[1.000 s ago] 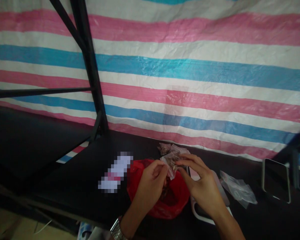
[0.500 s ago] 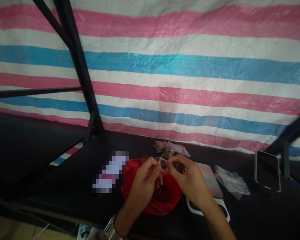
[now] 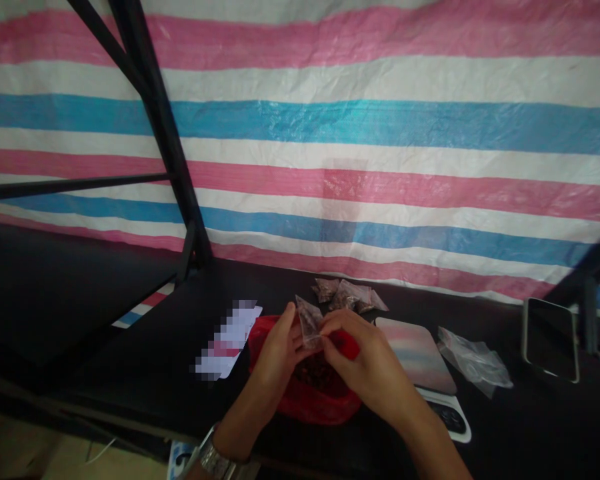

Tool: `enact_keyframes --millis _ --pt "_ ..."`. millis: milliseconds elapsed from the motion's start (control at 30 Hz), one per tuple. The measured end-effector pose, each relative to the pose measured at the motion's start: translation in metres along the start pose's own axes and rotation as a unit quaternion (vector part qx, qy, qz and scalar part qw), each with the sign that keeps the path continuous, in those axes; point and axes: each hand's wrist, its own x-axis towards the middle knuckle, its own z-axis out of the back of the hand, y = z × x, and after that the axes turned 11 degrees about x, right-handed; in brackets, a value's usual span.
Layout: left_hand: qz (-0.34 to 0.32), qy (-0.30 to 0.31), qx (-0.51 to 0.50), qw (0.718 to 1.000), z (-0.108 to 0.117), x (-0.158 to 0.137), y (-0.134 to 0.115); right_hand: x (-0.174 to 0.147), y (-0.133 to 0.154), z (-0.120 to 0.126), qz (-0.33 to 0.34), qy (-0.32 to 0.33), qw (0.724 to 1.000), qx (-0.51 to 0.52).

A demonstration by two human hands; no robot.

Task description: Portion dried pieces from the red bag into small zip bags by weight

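A small clear zip bag [image 3: 307,319] is tilted above a red plastic bag [image 3: 320,410]. My right hand [image 3: 363,353] pinches the zip bag at its right edge between thumb and fingers. My left hand [image 3: 280,343] is held open beside and behind it, fingers stretched out and thumb apart. Dark brown loose bits [image 3: 317,373] lie inside the red bag, partly hidden by both hands. Beyond the hands, several filled zip bags [image 3: 347,295] lie in a cluster on the black tabletop [image 3: 160,333].
To the right sits a digital scale [image 3: 420,357] with a shiny platform, then a pile of clear plastic bags [image 3: 475,360] and a phone [image 3: 550,340]. A blurred-out paper [image 3: 227,343] lies left. Black metal posts [image 3: 163,133] stand before a striped tarp [image 3: 380,123].
My left hand has let go of the zip bag and its fingers have straightened. The zip bag now stands taller in my right hand's pinch. The view has shifted slightly.
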Motion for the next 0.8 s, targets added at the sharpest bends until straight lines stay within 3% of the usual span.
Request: enact_keyframes --millis 100,200,333,467,600,733,800 --pt "-0.045 -0.025 0.013 0.999 0.005 0.001 0.001 0.0 0.001 0.0 -0.007 0.023 1.0 -0.016" --pt "-0.078 -0.018 0.038 0.996 0.008 -0.001 0.002 0.001 -0.002 0.001 0.007 -0.011 0.999 -0.047" --pt "-0.127 0.047 0.073 0.988 0.009 -0.004 0.0 0.003 -0.007 0.0 0.007 -0.075 0.994 -0.074" --pt "-0.186 0.09 0.128 0.97 0.011 -0.007 -0.001 0.002 -0.013 -0.004 -0.004 -0.075 0.993 -0.088" --pt "-0.175 0.105 0.162 0.965 0.013 -0.009 0.0 0.003 -0.014 -0.004 -0.017 -0.056 0.994 -0.088" --pt "-0.14 0.079 0.154 0.975 0.013 -0.01 0.002 0.006 -0.013 -0.003 -0.052 -0.081 0.994 -0.046" --pt "-0.13 0.098 0.143 0.976 0.013 -0.011 0.003 0.007 -0.012 -0.003 -0.071 -0.091 0.993 -0.021"
